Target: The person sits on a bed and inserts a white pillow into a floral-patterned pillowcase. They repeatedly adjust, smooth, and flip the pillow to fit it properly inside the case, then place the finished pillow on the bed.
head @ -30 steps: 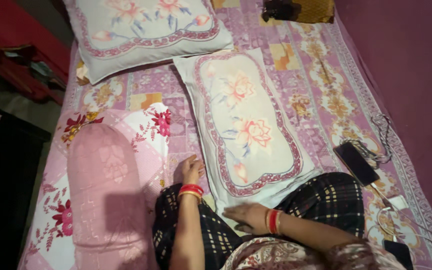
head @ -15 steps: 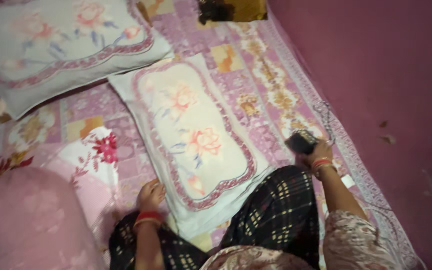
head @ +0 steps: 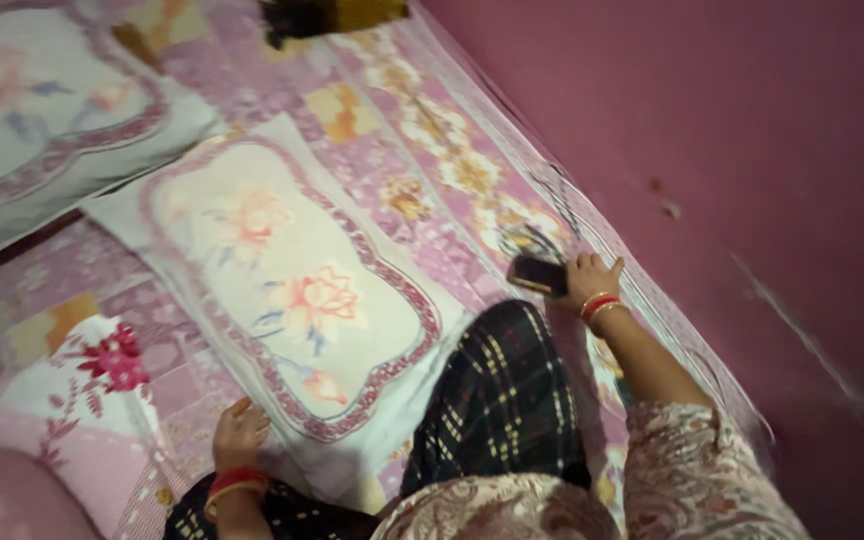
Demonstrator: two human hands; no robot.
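Right hand (head: 588, 280) at three o'clock, fingers closed around slim dark rectangular phone (head: 537, 275), lifting it off purple patchwork bedsheet (head: 432, 150). Left hand (head: 239, 433) at seven o'clock, open, palm-down beside flat floral pillowcase (head: 282, 280) for support.

head view; looks steeply down; close over bed (head: 382, 110); tilted rightward

Whole frame motion-blurred. Large pillow (head: 42, 110) cut off by left and top edges. Dark object (head: 327, 15) at top edge cropped; kind not determinable. Phone (head: 538, 275) partly covered by right hand (head: 586, 280); grip not resolvable. Cable (head: 552, 215) beyond it smeared, its ends untraceable. Left hand (head: 240, 432): forearm cut off at bottom edge. Pink bolster (head: 12, 500) mostly out of frame.
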